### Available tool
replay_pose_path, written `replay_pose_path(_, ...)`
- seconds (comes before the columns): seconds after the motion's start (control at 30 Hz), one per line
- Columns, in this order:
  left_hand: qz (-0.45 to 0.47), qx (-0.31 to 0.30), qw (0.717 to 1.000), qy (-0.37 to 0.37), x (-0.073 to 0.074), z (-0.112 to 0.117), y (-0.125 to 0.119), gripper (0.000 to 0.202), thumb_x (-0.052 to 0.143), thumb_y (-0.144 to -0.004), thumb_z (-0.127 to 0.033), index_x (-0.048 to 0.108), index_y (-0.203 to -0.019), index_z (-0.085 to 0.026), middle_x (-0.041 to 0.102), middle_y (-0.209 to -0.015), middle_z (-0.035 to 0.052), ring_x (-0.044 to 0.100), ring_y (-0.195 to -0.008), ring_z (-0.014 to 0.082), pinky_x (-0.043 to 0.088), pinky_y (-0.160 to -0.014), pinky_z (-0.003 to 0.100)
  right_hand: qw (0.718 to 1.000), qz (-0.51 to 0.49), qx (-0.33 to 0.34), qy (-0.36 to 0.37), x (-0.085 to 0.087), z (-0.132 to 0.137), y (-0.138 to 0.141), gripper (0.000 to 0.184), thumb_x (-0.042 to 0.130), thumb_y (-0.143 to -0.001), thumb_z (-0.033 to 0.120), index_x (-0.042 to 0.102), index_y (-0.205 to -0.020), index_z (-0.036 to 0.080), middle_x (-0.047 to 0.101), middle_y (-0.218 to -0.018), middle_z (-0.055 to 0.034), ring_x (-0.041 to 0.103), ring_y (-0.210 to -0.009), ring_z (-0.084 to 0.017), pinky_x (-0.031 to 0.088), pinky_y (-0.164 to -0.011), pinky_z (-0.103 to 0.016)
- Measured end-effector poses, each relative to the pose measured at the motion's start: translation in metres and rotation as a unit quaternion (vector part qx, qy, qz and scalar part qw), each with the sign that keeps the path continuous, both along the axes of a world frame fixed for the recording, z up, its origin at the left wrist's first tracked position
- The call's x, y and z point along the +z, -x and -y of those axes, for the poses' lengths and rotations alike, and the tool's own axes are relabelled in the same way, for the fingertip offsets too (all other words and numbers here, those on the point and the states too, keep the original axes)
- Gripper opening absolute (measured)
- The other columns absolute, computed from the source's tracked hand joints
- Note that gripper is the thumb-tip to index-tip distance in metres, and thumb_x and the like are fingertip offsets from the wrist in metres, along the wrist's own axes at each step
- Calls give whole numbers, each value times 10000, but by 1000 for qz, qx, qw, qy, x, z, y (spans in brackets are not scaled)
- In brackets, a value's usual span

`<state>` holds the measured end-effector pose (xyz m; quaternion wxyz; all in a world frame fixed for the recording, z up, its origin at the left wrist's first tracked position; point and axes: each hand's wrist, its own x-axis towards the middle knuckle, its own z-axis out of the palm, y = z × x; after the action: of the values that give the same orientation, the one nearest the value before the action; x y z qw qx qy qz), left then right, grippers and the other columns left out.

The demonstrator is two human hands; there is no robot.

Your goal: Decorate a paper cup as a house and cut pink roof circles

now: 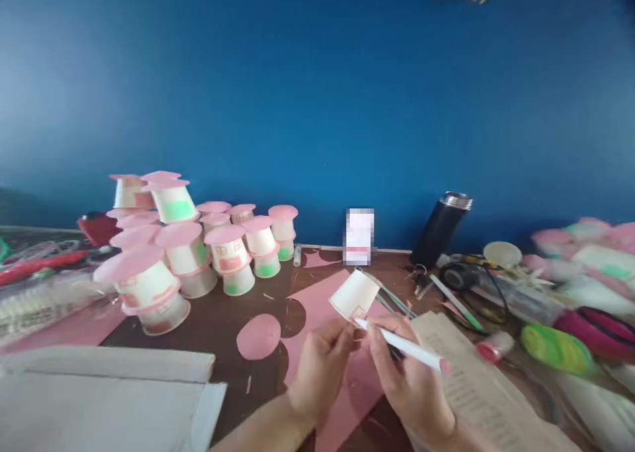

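Observation:
A white paper cup (pixel 354 294) is held upside down at its rim by my left hand (pixel 325 366), whose fingers are closed on it. My right hand (pixel 409 379) grips a white marker pen (pixel 411 351) with a pink end, and its tip meets the cup near the rim. A small reddish outline shows on the cup there. Beneath both hands lies cut pink paper (pixel 317 306). To the left rests a round pink paper disc (pixel 258 337).
Stacked decorated cups (pixel 225 250) with pink disc tops stand at left. A black flask (pixel 439 230) leans near the wall, beside keys (pixel 421 280). A green-tipped marker (pixel 456 302), printed paper (pixel 471 372) and assorted clutter lie right. A cardboard piece (pixel 109 399) occupies the front left.

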<state>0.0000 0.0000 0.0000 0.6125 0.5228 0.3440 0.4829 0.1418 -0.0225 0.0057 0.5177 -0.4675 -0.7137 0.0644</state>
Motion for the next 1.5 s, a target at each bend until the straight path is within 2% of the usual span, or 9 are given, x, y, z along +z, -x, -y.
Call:
replay_pose_path(0.27,-39,19,999,-22,-2,1,1,380,590,-887,-481,777,-968,-161,705,-842,87,614,-825,237,503,-806,345,1000,10,14,10,1,2,-1,112,543,-965,209,624,-1036,241,692,-886,-19,676,-801,-163,538,-736,-263)
replay_pose_path(0.53,43,-1,998,36,2,3,-1,362,676,-840,-469,760,-1042,-181,732,-943,91,651,-855,220,513,-761,295,1000,4,18,-12,3,1,0,114,547,-957,190,621,-1035,229,681,-883,-29,678,-809,-168,543,-738,-263)
replay_pose_path(0.67,41,14,996,80,4,4,0,413,679,-827,-512,734,-1097,-204,732,-912,77,665,-881,215,517,-696,251,1000,4,20,-14,2,1,-1,121,551,-954,184,619,-1042,231,694,-914,-30,683,-829,-166,537,-747,-262)
replay_pose_path(0.77,12,33,994,104,2,3,2,482,603,-843,-599,754,-1009,-173,712,-800,79,652,-756,191,494,-612,234,1000,18,14,-16,0,1,-1,121,554,-949,181,616,-1036,236,701,-909,-24,686,-832,-169,529,-754,-270)
replay_pose_path(0.87,-26,70,994,84,-1,-1,5,517,571,-844,-625,752,-808,-142,641,-655,47,541,-579,127,430,-557,222,999,35,9,-11,-2,1,-1,123,555,-949,187,611,-1048,235,705,-923,-28,685,-846,-176,522,-766,-286)
replay_pose_path(0.97,-48,97,993,58,-1,-3,7,484,607,-835,-578,672,-620,-150,581,-610,16,481,-558,107,391,-568,221,999,48,9,-8,-2,1,-1,116,555,-948,187,614,-1036,236,702,-909,-26,676,-830,-176,513,-756,-294)
replay_pose_path(1.03,-45,94,994,43,0,-4,8,466,613,-838,-547,640,-590,-154,583,-641,17,496,-577,114,399,-596,231,999,51,12,-6,-1,1,0,114,553,-948,185,616,-1026,238,700,-896,-24,671,-821,-175,510,-743,-291)
replay_pose_path(1.33,-3,71,996,61,2,-5,8,305,652,-832,-436,764,-814,-153,637,-701,38,544,-684,144,434,-613,221,998,55,10,-5,0,1,1,114,547,-955,189,620,-1025,239,705,-898,-28,677,-811,-178,519,-736,-296)
replay_pose_path(1.5,58,81,987,130,-4,-6,7,307,748,-750,-442,752,-819,-142,695,-731,64,595,-681,147,446,-591,214,998,65,2,-17,-2,0,-2,124,543,-957,188,612,-1052,230,710,-919,-38,690,-827,-184,533,-746,-299)
